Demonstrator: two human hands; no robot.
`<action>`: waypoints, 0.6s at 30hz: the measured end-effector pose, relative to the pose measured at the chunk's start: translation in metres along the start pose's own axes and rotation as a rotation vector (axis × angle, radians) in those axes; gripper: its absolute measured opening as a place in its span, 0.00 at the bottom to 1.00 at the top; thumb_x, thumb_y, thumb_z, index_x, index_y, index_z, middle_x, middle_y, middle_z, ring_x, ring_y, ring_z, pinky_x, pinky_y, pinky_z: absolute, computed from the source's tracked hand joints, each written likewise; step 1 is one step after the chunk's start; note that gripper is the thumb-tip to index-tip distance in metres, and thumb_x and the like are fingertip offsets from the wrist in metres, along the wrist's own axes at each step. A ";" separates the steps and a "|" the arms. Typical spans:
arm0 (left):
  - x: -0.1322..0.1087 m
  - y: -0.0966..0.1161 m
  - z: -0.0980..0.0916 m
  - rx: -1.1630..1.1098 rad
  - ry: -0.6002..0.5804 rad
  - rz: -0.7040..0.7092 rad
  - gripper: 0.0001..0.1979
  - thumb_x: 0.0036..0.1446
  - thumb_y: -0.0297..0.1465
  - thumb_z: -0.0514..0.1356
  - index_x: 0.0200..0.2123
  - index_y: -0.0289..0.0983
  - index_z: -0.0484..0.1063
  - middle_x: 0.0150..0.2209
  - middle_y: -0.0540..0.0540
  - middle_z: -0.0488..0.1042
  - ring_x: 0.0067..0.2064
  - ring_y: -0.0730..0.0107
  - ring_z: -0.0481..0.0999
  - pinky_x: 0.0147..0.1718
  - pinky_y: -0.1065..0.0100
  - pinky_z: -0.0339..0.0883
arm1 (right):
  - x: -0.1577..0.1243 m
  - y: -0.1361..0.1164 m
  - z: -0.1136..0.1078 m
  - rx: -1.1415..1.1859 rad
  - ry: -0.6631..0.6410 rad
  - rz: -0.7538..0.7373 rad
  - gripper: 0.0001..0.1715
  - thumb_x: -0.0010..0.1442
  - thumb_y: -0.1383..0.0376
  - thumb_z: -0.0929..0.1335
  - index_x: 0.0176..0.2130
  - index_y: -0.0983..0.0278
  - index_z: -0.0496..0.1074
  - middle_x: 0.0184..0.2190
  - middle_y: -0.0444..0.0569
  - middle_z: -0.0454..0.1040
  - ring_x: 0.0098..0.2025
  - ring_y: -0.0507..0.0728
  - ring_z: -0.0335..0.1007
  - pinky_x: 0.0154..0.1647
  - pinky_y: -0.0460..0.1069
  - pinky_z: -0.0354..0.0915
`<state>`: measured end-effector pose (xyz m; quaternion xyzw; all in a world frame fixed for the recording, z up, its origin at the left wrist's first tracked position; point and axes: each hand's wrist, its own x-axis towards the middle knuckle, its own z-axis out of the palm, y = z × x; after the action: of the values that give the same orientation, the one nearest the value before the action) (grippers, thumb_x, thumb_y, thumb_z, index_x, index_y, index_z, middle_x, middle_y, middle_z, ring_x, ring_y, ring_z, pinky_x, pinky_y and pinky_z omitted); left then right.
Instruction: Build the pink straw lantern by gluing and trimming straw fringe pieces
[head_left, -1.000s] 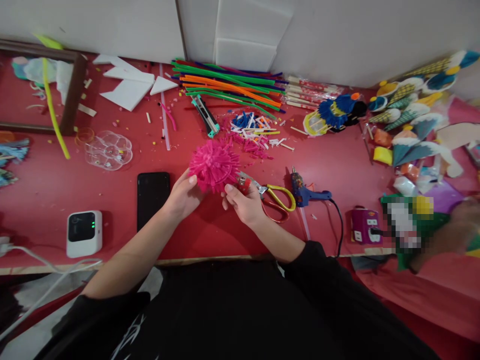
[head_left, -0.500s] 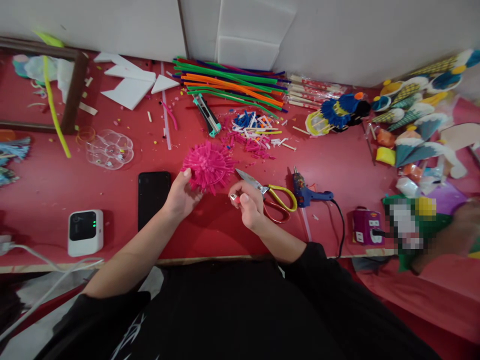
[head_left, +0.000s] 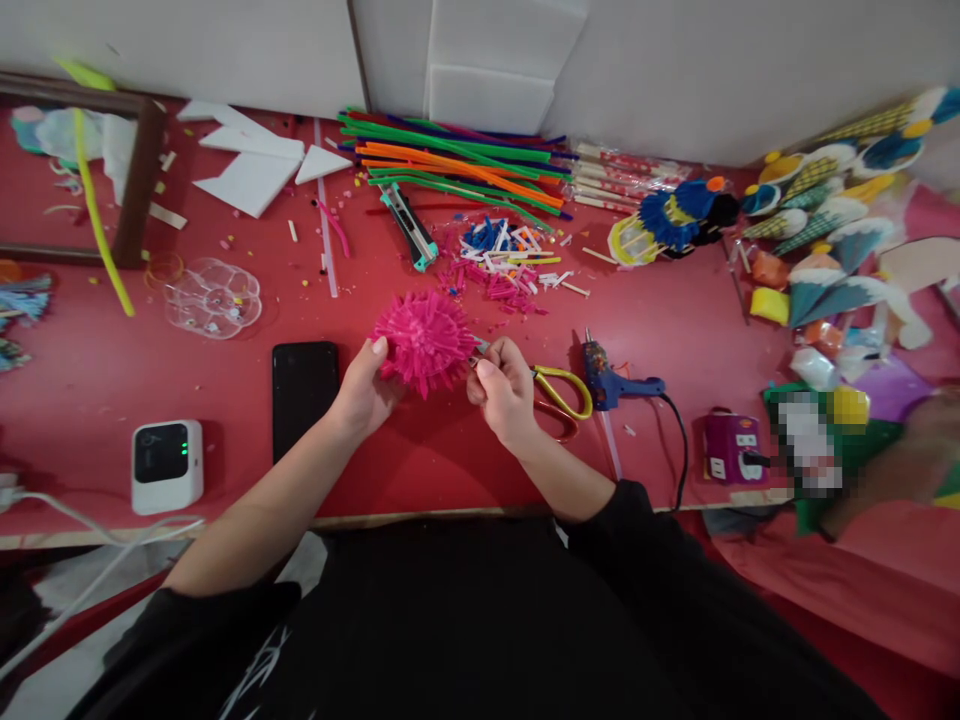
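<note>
My left hand is closed on the left side of a bright pink spiky ball, its thumb lying on top of the short pink bristles. The ball is held just above the red table. Close to the ball's right side, my right hand has thumb and fingertips pinched together. What is in that pinch is mostly hidden and too small to name. Behind the right hand lie scissors with yellow and red handles, their blades largely covered by the hand.
A blue glue gun with a cord lies right of the scissors. Beyond the ball are cut pink bits, a box cutter and coloured pipe cleaners. A black phone lies left. Another person's arm is at the right.
My right hand has turned and come to the ball's side; the small red-and-white piece seen at its fingertips is now hidden. The ball has shifted slightly right in view, still in my left hand.
</note>
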<state>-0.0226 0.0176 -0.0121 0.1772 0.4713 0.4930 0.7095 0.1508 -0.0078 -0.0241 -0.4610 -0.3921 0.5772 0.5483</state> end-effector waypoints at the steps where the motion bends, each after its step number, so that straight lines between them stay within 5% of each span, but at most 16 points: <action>1: 0.000 0.000 0.000 0.001 -0.006 0.003 0.22 0.46 0.46 0.71 0.39 0.39 0.75 0.39 0.45 0.83 0.54 0.50 0.82 0.53 0.55 0.79 | 0.000 0.000 0.000 0.000 0.002 0.004 0.24 0.60 0.51 0.71 0.31 0.56 0.52 0.20 0.32 0.51 0.21 0.47 0.46 0.23 0.46 0.46; 18: 0.000 0.001 -0.001 -0.004 0.032 -0.037 0.16 0.51 0.44 0.68 0.39 0.41 0.75 0.36 0.48 0.82 0.50 0.55 0.84 0.47 0.60 0.81 | -0.002 0.001 -0.002 -0.064 0.003 -0.005 0.21 0.60 0.55 0.70 0.31 0.56 0.53 0.22 0.34 0.52 0.23 0.48 0.47 0.24 0.47 0.48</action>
<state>-0.0239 0.0185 -0.0117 0.1594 0.4849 0.4836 0.7110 0.1525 -0.0098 -0.0259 -0.4783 -0.4107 0.5623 0.5352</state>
